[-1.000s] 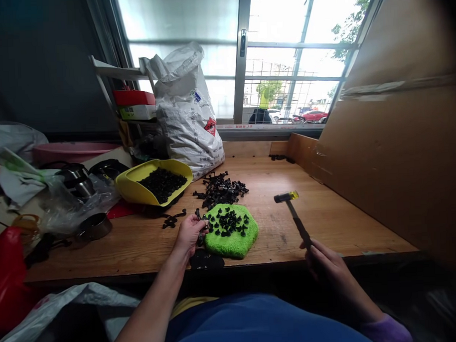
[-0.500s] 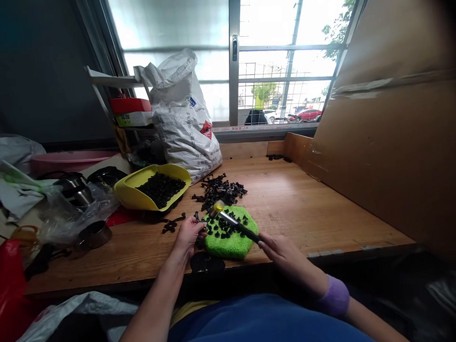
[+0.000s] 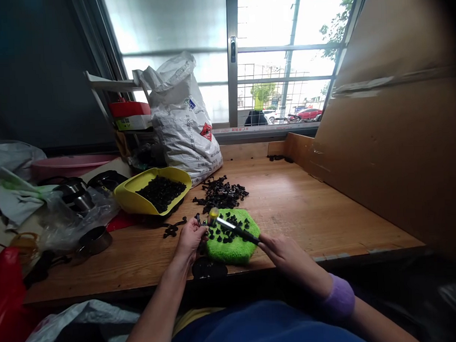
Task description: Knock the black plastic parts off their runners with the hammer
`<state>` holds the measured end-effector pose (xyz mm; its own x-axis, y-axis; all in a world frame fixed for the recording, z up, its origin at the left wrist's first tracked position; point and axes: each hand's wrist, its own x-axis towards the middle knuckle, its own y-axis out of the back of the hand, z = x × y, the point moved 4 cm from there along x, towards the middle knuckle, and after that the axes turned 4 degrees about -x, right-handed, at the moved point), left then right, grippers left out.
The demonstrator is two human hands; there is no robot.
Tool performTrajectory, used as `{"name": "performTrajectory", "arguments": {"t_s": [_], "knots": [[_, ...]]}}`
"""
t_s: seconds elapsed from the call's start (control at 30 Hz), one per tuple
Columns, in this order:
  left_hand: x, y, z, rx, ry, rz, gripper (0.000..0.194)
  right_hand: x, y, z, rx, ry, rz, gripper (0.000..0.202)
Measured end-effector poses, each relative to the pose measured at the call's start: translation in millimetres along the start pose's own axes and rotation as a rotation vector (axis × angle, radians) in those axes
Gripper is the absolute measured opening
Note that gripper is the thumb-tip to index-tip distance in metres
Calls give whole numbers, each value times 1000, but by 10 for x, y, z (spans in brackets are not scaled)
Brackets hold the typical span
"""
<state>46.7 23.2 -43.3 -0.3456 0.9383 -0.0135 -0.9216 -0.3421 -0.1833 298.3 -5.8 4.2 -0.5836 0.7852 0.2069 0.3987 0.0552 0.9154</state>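
Observation:
Pinched in the fingers of my left hand (image 3: 192,237) is a small black part (image 3: 198,219), partly hidden by the fingers. My right hand (image 3: 277,249) is wrapped round the black handle of a small hammer (image 3: 233,225) with a metal shaft and a yellowish head. The hammer's head is close beside the left fingertips; whether it touches the part I cannot tell. Under the hammer lies a fuzzy green pad (image 3: 231,251) with several small black mushroom-shaped pieces standing on it. A pile of black parts (image 3: 223,192) lies just behind the pad.
A yellow scoop-shaped tray (image 3: 124,197) full of small black pieces stands to the left. Behind it leans a white woven sack (image 3: 174,128). A metal cup (image 3: 96,239) and plastic bags sit at the left. A large cardboard sheet (image 3: 391,135) borders the wooden table (image 3: 307,208) at right.
The hammer's head has shifted slightly left, nearer the left fingertips. Both hands keep their grips. The whole view has moved a little.

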Motion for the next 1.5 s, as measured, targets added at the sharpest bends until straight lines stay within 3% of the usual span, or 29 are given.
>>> {"name": "performTrajectory", "arguments": {"t_s": [0.07,0.2,0.33,0.47,0.57,0.77,0.9,0.97,1.07,1.17,1.27,1.4,1.5], "knots": [[-2,-8,9,8,1,-4,28,6,12,-3,32,17,35,30],[2,3,-5,-4,-2,-3,30,38,-54,3,-58,-8,-67,30],[6,17,-35,-12,5,-6,31,66,-35,-14,-28,-7,-13,31],[2,16,-38,-23,17,14,32,59,-83,9,-63,-56,-111,30],[-8,22,-29,-28,33,28,32,33,-67,49,-17,-59,-77,31],[7,65,-56,-78,104,13,29,-51,59,191,315,1,34,37],[39,66,-84,-132,161,-7,26,-100,86,355,600,-92,77,35],[65,50,-78,-159,162,-6,25,-117,52,424,839,-158,62,31],[116,16,-58,-176,147,10,24,-140,-46,456,1177,-222,-59,37],[175,-14,-54,-154,135,19,24,-157,-113,472,1313,-285,-96,50],[234,-19,-74,-113,136,15,23,-140,-91,477,1222,-291,-24,43],[285,-12,-88,-70,134,-9,23,-47,55,395,767,-95,85,24],[290,-16,-82,-57,125,-32,22,30,86,343,525,-7,106,22]]}}
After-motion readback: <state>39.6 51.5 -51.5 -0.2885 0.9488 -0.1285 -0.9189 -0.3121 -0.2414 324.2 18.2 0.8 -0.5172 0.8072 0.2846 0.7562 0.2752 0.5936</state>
